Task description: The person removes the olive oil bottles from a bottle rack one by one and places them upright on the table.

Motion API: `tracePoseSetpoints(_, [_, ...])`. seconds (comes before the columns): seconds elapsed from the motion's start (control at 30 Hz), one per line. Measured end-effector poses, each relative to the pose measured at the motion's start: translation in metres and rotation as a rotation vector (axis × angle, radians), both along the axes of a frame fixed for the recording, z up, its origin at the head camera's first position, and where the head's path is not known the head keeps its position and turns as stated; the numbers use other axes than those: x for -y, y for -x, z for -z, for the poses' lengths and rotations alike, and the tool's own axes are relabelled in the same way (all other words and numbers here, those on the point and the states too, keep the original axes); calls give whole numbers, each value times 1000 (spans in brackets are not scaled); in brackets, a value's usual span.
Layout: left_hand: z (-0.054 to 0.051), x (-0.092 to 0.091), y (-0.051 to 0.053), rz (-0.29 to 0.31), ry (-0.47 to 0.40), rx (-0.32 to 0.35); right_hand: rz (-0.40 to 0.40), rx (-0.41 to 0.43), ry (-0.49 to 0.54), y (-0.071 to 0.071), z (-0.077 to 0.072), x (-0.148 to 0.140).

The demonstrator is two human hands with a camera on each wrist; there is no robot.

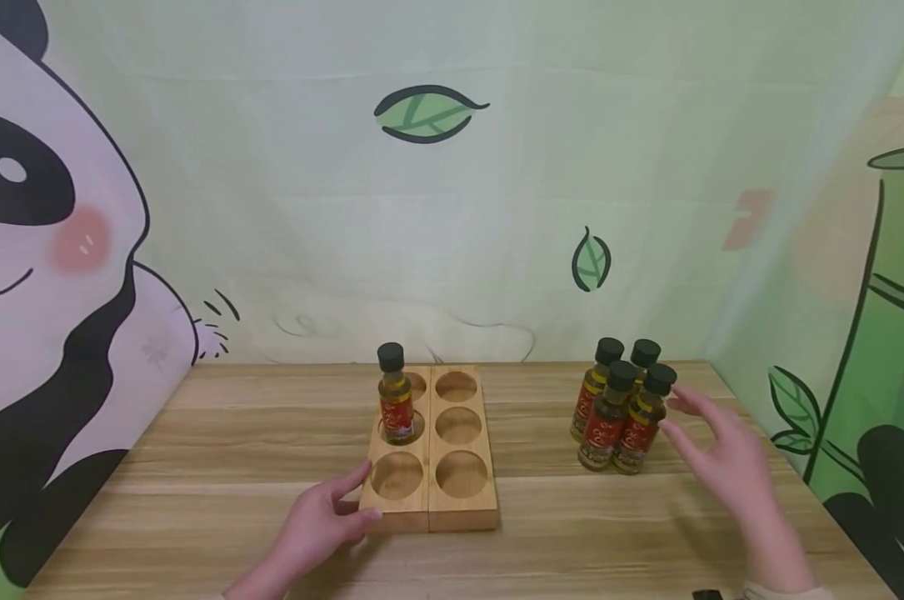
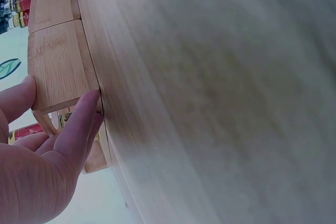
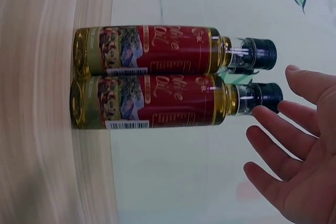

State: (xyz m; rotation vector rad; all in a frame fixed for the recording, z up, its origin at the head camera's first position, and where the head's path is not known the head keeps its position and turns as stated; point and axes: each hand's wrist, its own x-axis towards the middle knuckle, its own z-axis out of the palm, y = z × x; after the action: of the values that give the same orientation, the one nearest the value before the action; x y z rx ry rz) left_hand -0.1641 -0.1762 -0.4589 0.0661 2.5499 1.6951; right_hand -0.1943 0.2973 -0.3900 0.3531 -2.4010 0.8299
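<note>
A wooden bottle holder (image 1: 461,522) with two rows of round recesses lies on the table. One small olive oil bottle (image 1: 397,412), black-capped with a red label, stands upright in the left row's middle recess. My left hand (image 1: 312,521) holds the holder's near left corner between thumb and fingers; in the left wrist view part of this hand (image 2: 37,177) hides behind the wood. To the right, several more olive oil bottles (image 1: 601,429) stand close together. Beside the nearest right one, my right hand (image 1: 729,462) is spread, its fingertips near the cap (image 3: 270,97).
The wood-grain table (image 1: 272,437) meets a pale printed cloth backdrop (image 1: 309,208) along its far edge. A panda print covers the left side and bamboo the right. A small dark object (image 1: 706,594) shows at the bottom edge, by the right sleeve.
</note>
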Motion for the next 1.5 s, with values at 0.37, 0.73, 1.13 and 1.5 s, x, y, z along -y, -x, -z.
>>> tracePoseSetpoints(0.37, [-1, -1, 1, 5, -7, -11, -32, -67, -65, -5, 7, 11])
tracePoseSetpoints(0.73, [0, -1, 1, 14, -6, -7, -63, -99, -116, -6, 24, 31])
tracePoseSetpoints(1.13, [-2, -2, 0, 5, -20, -5, -155, -35, -164, -1, 32, 59])
tracePoseSetpoints(1.5, [-2, -1, 0, -8, 1, 5, -235, -9, -156, 7, 38, 86])
